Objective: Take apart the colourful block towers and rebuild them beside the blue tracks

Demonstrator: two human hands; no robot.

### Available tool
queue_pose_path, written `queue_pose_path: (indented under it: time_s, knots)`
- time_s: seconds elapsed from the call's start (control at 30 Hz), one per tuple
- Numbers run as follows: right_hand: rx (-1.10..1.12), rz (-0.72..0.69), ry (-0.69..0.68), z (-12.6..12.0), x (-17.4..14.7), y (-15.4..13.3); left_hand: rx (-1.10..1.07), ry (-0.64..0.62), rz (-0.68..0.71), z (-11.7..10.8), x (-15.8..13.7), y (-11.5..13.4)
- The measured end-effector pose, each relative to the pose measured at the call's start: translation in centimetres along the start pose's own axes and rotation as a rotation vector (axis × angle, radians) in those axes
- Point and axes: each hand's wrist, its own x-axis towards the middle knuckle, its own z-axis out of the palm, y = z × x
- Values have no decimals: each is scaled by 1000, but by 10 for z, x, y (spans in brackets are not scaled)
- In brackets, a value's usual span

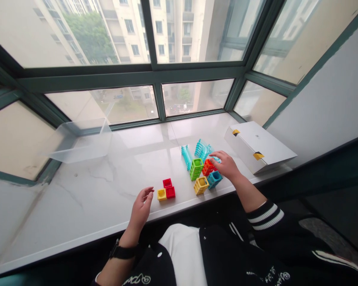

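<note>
My left hand [143, 202] hovers just left of a small group of cube blocks, its fingers loosely curved and apart with nothing in them. That group has a yellow block [161, 194], a red block [170, 192] beside it and another red block [167, 183] behind. My right hand [225, 163] reaches over the stacked blocks, fingers stretched out above the orange-red stack [208, 167]; whether they touch it is unclear. Around it stand a green stack [196, 169], a yellow stack [201, 186] and a blue stack [214, 180], all upright.
Behind the stacks lie a clear turquoise straight track piece [186, 157] and a curved turquoise piece [202, 149]. A translucent plastic bin [80, 145] sits at the far left of the white sill [122, 178]. At right is a white box [259, 145] with yellow-black tabs. Windows border the back.
</note>
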Motion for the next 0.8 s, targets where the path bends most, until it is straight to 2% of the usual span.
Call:
queue_pose_path:
  time_s: [0.07, 0.23, 0.37, 0.8]
  knots:
    - [10, -76, -9, 0, 2, -16, 6, -6, -1, 1, 0, 0]
    - [-30, -217, -184, 12, 9, -46, 16, -14, 18, 5, -1, 2]
    - [-39, -215, -242, 18, 12, -50, 14, 7, 23, 1, -3, 1]
    - [35, -183, -288, 16, 15, -49, 31, -13, 9, 2, -5, 1]
